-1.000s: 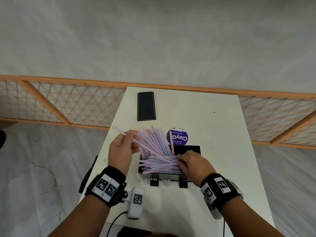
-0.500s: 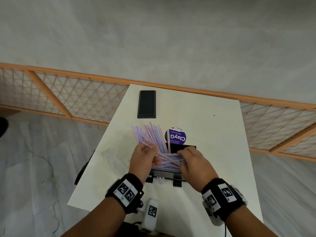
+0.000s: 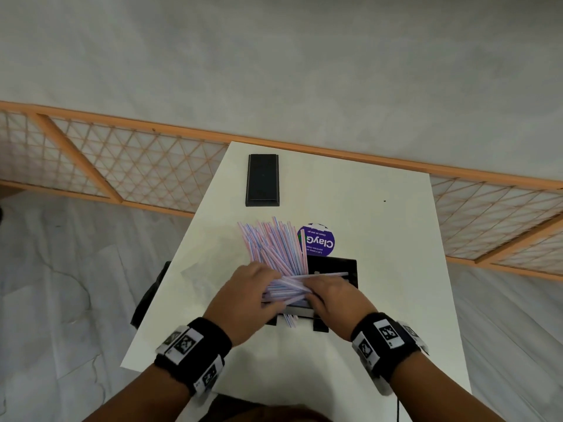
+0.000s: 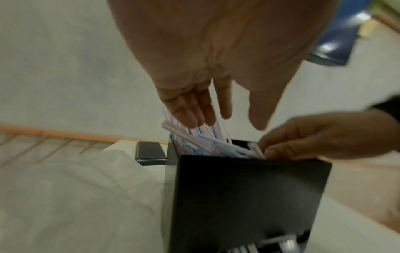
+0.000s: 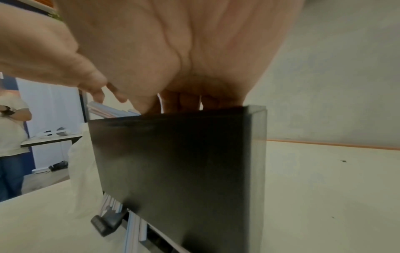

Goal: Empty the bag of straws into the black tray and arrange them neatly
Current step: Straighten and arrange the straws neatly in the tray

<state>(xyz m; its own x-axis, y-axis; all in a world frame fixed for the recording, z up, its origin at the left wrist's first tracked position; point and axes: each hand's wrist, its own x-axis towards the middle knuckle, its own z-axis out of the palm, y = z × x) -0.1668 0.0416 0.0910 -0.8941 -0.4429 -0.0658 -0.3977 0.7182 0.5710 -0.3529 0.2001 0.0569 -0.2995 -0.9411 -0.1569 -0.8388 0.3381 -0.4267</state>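
The black tray (image 3: pixel 333 266), an upright open-topped box, stands just below the centre of the head view on the white table (image 3: pixel 380 239). It holds a loose mass of pink, blue and white straws (image 3: pixel 274 248): one sheaf fans out of its top toward the upper left, others lie crosswise over the opening, and a few ends poke out of a slot at its base. A clear, flattened bag (image 3: pixel 195 269) lies left of the tray.

The left hand (image 3: pixel 243 300) reaches over the tray's left edge, its fingers (image 4: pixel 190 109) straight and close together, their tips on the straws. The right hand (image 3: pixel 332 296) rests on the crosswise straws with fingers bent down into the tray; whether they actually pinch any straws is hidden behind the tray wall and cannot be told.
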